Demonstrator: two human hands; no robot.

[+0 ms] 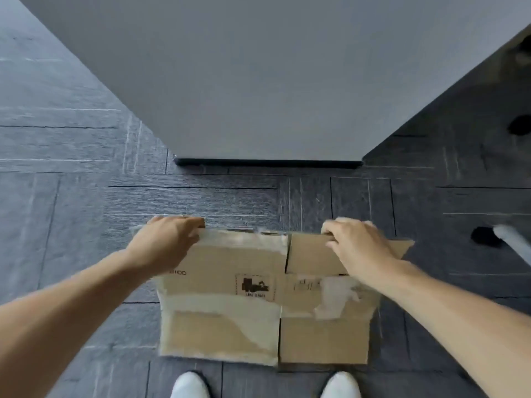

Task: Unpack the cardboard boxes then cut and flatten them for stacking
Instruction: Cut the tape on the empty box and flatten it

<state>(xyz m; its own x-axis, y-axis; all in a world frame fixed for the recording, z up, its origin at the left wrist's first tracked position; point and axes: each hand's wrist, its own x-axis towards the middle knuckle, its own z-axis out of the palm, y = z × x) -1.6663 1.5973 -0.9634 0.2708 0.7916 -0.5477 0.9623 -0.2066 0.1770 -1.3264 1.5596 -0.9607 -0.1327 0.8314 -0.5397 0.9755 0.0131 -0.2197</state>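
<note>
Both-handed grip, left hand (172, 235) and right hand (356, 242), on flattened cardboard box (258, 288) far edge.

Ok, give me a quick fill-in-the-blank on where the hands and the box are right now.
1. The number of hands on the cardboard box is ____.
2. The left hand and the right hand grip its ____ edge, the one away from the person.
3. The shoes by its near edge are ____ in colour.
Missing words: two; far; white.
</note>
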